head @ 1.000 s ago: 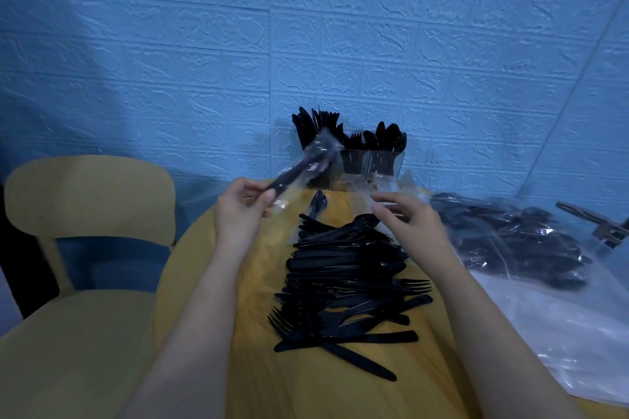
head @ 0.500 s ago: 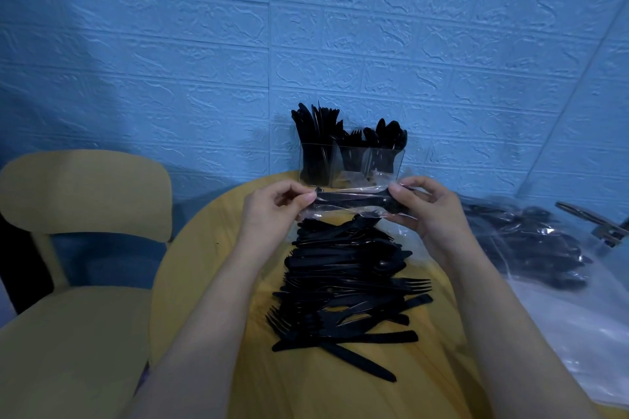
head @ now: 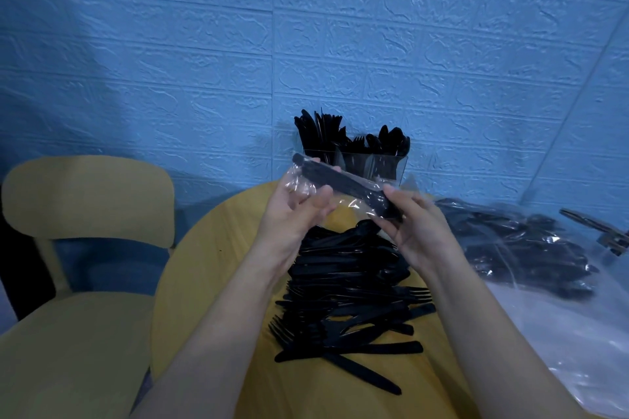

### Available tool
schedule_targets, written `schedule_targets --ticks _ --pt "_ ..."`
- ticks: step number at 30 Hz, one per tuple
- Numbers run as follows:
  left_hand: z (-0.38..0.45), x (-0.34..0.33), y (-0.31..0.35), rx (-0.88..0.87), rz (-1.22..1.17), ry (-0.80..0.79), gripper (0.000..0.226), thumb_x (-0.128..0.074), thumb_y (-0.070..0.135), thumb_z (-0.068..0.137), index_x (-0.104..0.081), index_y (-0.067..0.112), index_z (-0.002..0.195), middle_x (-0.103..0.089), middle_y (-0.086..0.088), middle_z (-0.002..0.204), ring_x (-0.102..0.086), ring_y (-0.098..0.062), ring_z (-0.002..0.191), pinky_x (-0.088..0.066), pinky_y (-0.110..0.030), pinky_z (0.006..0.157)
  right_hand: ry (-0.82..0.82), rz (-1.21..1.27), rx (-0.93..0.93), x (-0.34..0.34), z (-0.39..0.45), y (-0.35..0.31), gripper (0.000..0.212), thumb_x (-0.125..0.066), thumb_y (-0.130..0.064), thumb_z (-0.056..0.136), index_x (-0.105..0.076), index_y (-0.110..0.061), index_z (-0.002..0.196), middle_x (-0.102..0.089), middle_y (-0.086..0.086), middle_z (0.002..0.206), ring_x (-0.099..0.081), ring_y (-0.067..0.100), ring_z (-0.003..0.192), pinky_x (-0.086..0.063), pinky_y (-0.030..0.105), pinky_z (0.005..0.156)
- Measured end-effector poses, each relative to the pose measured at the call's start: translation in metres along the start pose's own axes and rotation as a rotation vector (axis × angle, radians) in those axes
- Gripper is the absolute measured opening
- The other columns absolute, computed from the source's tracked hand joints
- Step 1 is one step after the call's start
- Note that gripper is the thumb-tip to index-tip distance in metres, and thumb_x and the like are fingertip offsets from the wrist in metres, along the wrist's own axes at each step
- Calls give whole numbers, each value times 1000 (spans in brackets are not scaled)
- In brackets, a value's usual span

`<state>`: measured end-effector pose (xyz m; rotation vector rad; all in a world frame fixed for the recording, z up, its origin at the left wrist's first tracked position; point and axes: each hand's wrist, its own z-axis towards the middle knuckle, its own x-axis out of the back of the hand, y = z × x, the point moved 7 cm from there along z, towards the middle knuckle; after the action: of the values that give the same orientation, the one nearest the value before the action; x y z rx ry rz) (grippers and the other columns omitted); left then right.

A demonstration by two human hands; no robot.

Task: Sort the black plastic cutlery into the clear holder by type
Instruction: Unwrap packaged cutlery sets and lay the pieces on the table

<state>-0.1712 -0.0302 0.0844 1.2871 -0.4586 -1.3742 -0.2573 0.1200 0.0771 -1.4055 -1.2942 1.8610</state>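
Observation:
I hold a wrapped cutlery packet (head: 343, 185), black pieces in clear film, above the table between both hands. My left hand (head: 292, 211) grips its left end, fingers curled round the film. My right hand (head: 412, 228) pinches the right end. Behind the packet, against the wall, stands the clear holder (head: 384, 165) with black knives, forks and spoons upright in separate compartments. Under my hands a pile of loose black cutlery (head: 350, 299) lies on the round wooden table (head: 204, 282).
A heap of clear bags with wrapped black cutlery (head: 517, 248) covers the table's right side. A metal tool (head: 602, 231) sticks in at the right edge. A yellow chair (head: 85, 248) stands left of the table. The blue brick-pattern wall is close behind.
The packet went from my left hand alone to both hands, then rose and tilted, its left end now higher. Both hands lifted toward the holder.

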Motion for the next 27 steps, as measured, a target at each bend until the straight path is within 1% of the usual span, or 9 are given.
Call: schedule_targets --ticks 2,5,7,11,15,18,21,24,27 --pt "0 8 4 -43 15 118 31 -65 6 81 -56 9 111 -72 -7 103 -69 -19 95 -57 -30 80 -45 -308 98 -3 -3 -7 17 -66 -14 85 -51 -10 78 -68 5 86 -69 17 79 -57 28 70" --pt "1 19 7 -81 89 210 21 -61 -1 86 -56 8 105 -74 -6 92 -70 -19 84 -57 -24 66 -8 -847 402 -8 -11 -24 18 -72 -20 82 -56 -25 87 -65 -7 97 -63 3 91 -49 20 80" --pt "0 14 8 -88 223 196 15 -62 2 87 -57 13 96 -74 -2 86 -69 -20 79 -56 -25 64 -50 -936 707 -25 -24 -33 24 -71 -19 83 -58 -33 97 -59 -8 105 -56 -4 99 -44 15 89" --pt "-5 -7 2 -99 399 45 12 -60 5 90 -64 16 90 -65 4 71 -58 -6 59 -49 -17 56 -195 -1084 1013 -49 -39 -23 33 -62 -27 88 -64 -18 120 -50 -1 122 -47 -1 108 -35 8 96" --pt "-8 -10 3 -118 567 12 26 -56 9 93 -66 31 83 -64 2 77 -56 -5 70 -46 -19 66 -159 -1172 1113 -50 -40 -20 35 -56 -29 88 -67 -8 115 -53 9 123 -47 3 105 -38 8 94" --pt "-10 -13 5 -151 727 -36 19 -54 7 93 -69 14 85 -61 -4 71 -51 -5 64 -41 -19 62 -157 -1201 1129 -50 -40 -19 35 -56 -28 88 -68 -4 111 -60 8 111 -53 6 98 -45 15 86" --pt "-13 -17 7 -233 832 -76 17 -55 1 91 -71 7 94 -65 -10 76 -53 -7 65 -44 -22 65 -162 -1245 1149 -50 -40 -17 34 -53 -25 90 -66 -5 114 -61 5 101 -55 8 90 -51 25 74" --pt "-13 -23 7 -296 939 -124 17 -57 2 88 -68 8 98 -55 9 65 -49 -1 58 -41 -17 59 -151 -1255 1184 -48 -41 -19 31 -53 -24 90 -68 -4 109 -60 4 96 -54 9 85 -54 31 67" --pt "-14 -28 6 -330 1022 -174 19 -59 4 87 -68 8 103 -50 13 65 -48 1 60 -39 -11 57 -108 -1258 1241 -47 -45 -22 25 -55 -21 90 -71 -4 99 -61 4 89 -56 11 78 -54 34 61"
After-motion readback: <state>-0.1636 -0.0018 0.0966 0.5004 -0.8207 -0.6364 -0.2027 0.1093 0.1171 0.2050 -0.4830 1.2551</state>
